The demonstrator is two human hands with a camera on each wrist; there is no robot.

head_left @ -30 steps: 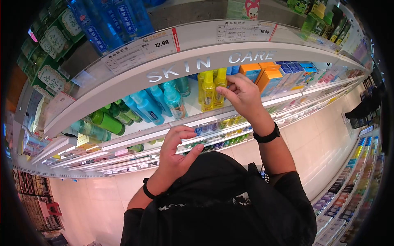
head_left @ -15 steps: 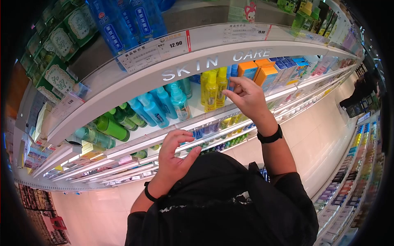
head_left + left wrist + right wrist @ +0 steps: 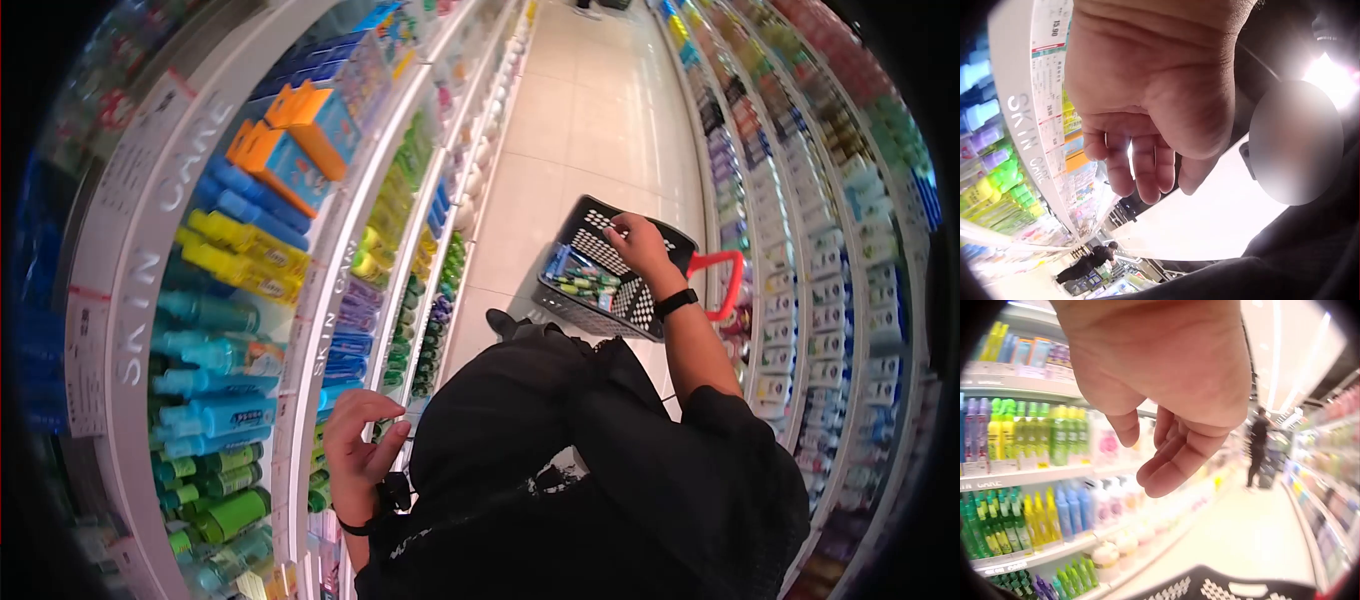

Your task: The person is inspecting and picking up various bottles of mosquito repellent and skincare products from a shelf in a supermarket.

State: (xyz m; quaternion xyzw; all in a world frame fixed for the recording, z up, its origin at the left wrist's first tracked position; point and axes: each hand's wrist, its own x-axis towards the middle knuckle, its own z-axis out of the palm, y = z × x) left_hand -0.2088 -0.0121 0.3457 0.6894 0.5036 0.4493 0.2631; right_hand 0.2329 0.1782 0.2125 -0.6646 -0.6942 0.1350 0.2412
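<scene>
Hanging loose, both empty: right hand (image 3: 640, 246) above one basket (image 3: 580, 311), left hand (image 3: 362, 440) beside shelving (image 3: 128, 425).

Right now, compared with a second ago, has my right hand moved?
Yes. In the head view, your right hand has moved away from the shelf's yellow bottles, out over the black basket.

On your left, the white shelf (image 3: 335, 290) bore orange-and-blue boxes (image 3: 285, 165), dark-blue bottles (image 3: 255, 205), yellow bottles (image 3: 245, 260), light-blue bottles (image 3: 220, 415) and green bottles (image 3: 230, 515); ahead of you, 1 black basket (image 3: 585, 315) stood on the pale tiled floor (image 3: 570, 120).
</scene>
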